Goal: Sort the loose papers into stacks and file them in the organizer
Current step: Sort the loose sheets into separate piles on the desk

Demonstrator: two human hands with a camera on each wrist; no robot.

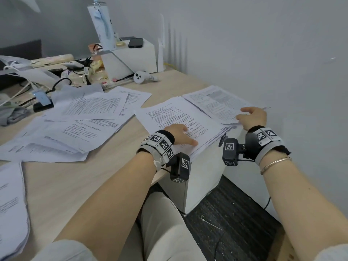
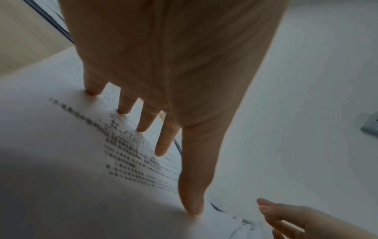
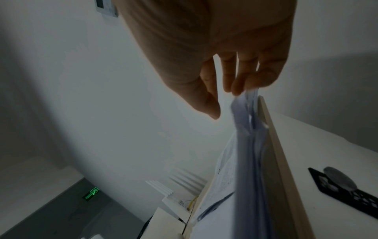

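**Under both hands, two stacks at the desk corner**

Beneath the left hand (image 1: 178, 133) lies the nearer stack (image 1: 180, 121), a thick pile of printed sheets on the wooden desk (image 1: 75, 185); the fingers (image 2: 161, 145) are spread straight and press flat on its top page, the thumb toward the near corner. Just beyond the right hand (image 1: 253, 117) sits the second stack (image 1: 212, 100), touching the first along one long edge. The right hand's fingertips (image 3: 237, 87) are curled onto the near corner of the sheets, seemingly pinching or lifting a few of them at the desk's edge. Both stacks run with their long axis away from the wrists, slanting toward the far left. The right hand is the nearer to the far stack; the left is the nearer to the loose papers (image 1: 75, 125), which lie scattered well off to its left.

My judgement: the coming move turns on squaring that pinched corner while the left hand pins its pile.

Hard to tell: how many sheets the right hand holds, since that wrist view is blurred. I cannot make out the organizer with certainty; the white box (image 1: 131, 59) far ahead of the left hand may be it.
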